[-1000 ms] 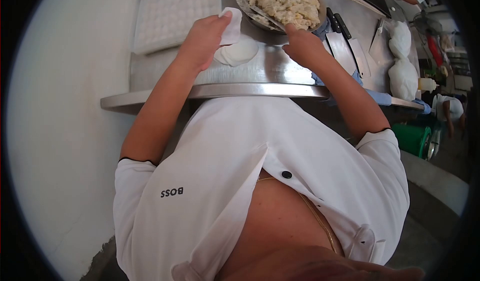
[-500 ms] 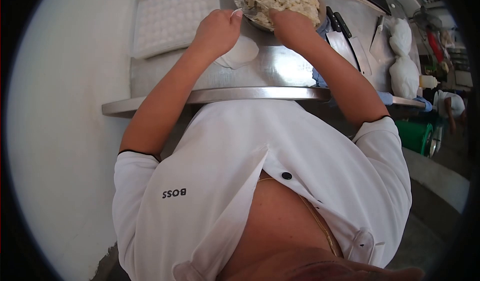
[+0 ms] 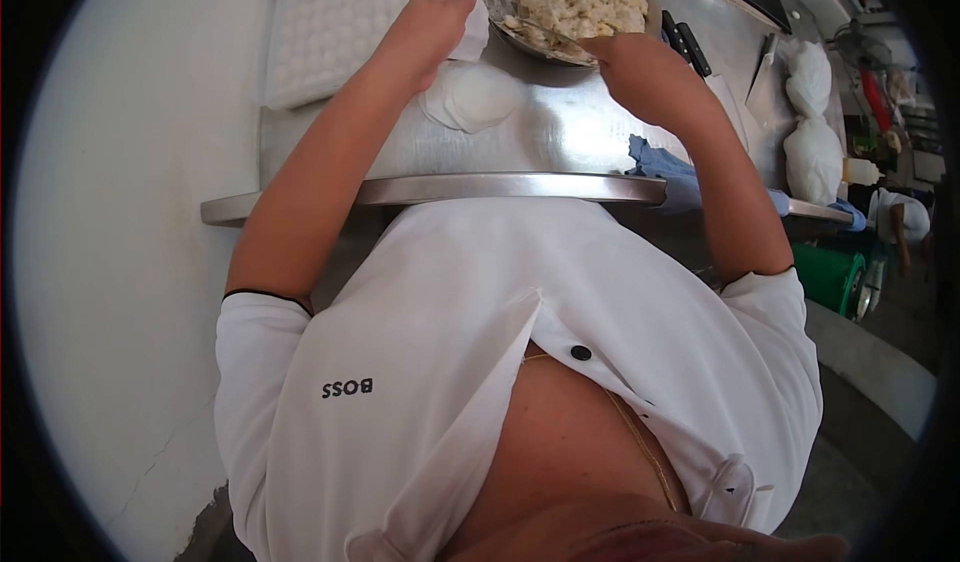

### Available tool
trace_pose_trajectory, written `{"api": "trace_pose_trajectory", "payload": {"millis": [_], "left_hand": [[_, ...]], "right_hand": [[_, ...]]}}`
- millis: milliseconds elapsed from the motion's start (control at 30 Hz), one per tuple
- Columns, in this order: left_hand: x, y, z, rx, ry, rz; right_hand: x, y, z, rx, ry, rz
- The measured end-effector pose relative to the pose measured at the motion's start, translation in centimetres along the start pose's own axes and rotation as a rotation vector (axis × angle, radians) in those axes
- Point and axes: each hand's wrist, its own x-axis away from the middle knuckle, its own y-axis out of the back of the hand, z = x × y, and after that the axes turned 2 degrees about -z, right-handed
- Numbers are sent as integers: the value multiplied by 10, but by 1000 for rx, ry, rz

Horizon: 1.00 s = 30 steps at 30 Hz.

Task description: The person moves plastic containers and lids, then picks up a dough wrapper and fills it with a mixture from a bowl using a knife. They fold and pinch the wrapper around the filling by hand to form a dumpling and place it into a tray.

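Observation:
My left hand (image 3: 425,34), fingers closed, holds a thin white dough wrapper (image 3: 473,30) that hangs between thumb and fingers. Below it on the steel table lies a small pile of round wrappers (image 3: 472,99). My right hand (image 3: 640,70) is closed on a thin metal utensil (image 3: 540,32), whose kind I cannot make out. Its far end reaches over the near side of a metal bowl (image 3: 530,50) heaped with a pale, chunky filling (image 3: 575,2). Left of my left hand, a white tray (image 3: 300,90) carries rows of small round white pieces (image 3: 345,22).
Black-handled cleavers (image 3: 683,47) lie right of the bowl, near tied white bags (image 3: 812,152) and a squeeze bottle (image 3: 862,171). A blue cloth (image 3: 665,172) hangs at the table edge (image 3: 520,188). The wall (image 3: 130,212) stands left. Another person (image 3: 900,217) is at far right.
My hands have moved apart. The right has drawn right and slightly down with the utensil; the left has risen slightly left, and its wrapper now shows clearly.

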Motion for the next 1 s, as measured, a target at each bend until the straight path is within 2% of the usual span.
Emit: {"api": "trace_pose_trajectory", "payload": {"millis": [33,67,133,233,333,467,533,667,767,833,1000], "left_hand": [[-2,-1,-2,12,-157,57],[-3,-4,-4,9,-159,59],[-1,-14,-18,471,274,-5],[0,-21,-19,534,294,-15],[1,-28,-24,568,350,-29],[3,-34,-30,561,352,-38],[0,-37,-28,568,374,-32],[-1,-39,-30,604,392,-22],[1,-40,-31,583,408,-30],[1,-41,-31,612,396,-36],[-3,-45,-29,594,412,-43]], "right_hand": [[4,4,0,17,-8,-43],[6,6,0,15,-11,-45],[9,9,-2,47,-18,84],[10,-2,-1,-68,-16,107],[10,-5,-7,-232,-5,55],[7,-6,-10,-220,-8,9],[0,-18,-18,-148,17,-140],[-4,-16,-17,-116,-15,15],[6,-11,-20,-283,36,-3],[12,5,-18,-379,-40,60],[-1,-15,-34,-272,3,-94]]}}
